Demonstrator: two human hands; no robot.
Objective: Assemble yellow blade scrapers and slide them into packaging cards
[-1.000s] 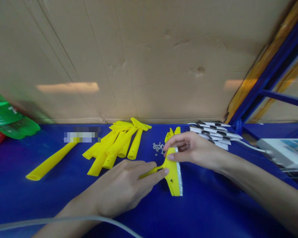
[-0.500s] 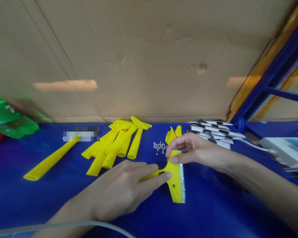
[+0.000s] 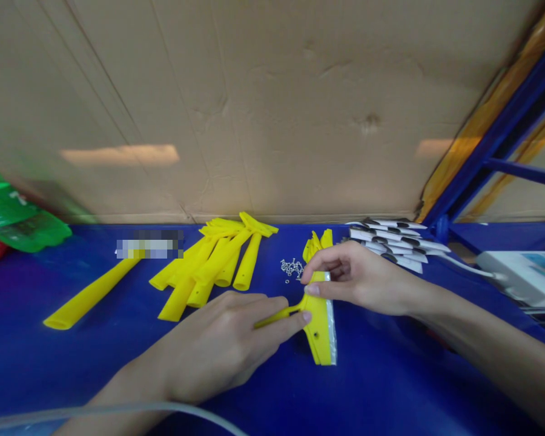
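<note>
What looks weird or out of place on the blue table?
Nothing looks clearly broken, and the held yellow scraper looks whole where it shows. One yellow handle lies alone, away from the yellow pile, with blocky squares hiding its far end. Little metal bits also lie loose, so they could look spilled.

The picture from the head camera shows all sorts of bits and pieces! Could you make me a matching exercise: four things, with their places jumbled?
Things
1. Green bottle
2. Small metal bits
3. Yellow flat-headed tool
4. Stack of black-and-white pieces

Places
A. Held by the left hand and right hand
B. Near the blue post
C. At the picture's left edge
D. Between the yellow handles and the right hand

Pairs: 1-C, 2-D, 3-A, 4-B
</note>
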